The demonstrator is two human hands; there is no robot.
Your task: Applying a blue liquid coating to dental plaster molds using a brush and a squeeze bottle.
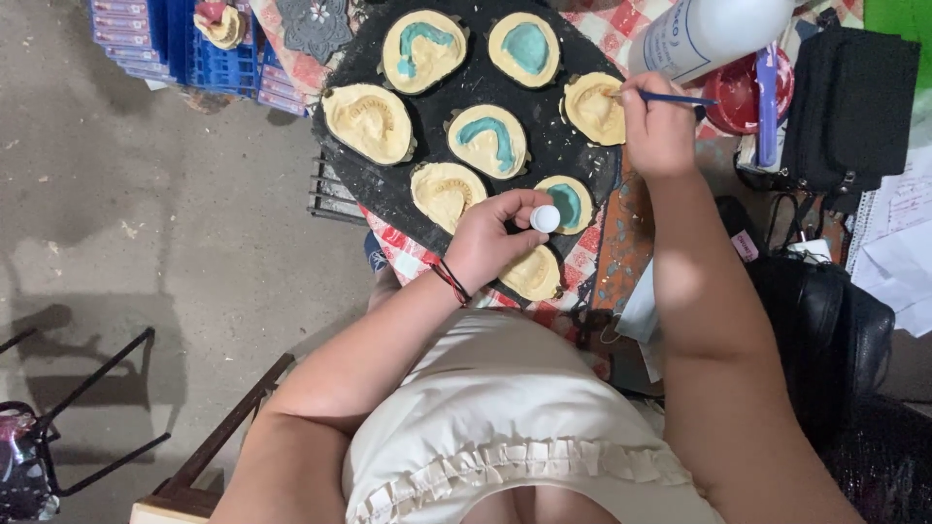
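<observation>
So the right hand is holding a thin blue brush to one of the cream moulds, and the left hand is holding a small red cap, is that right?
Not quite: in the head view the cap in the left hand is white, not red. The right hand does hold a thin blue brush to a cream mould.

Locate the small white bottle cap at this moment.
In the head view, the small white cap is pinched in the left hand at the near edge of the black tray, beside a teal-filled mould.
</observation>
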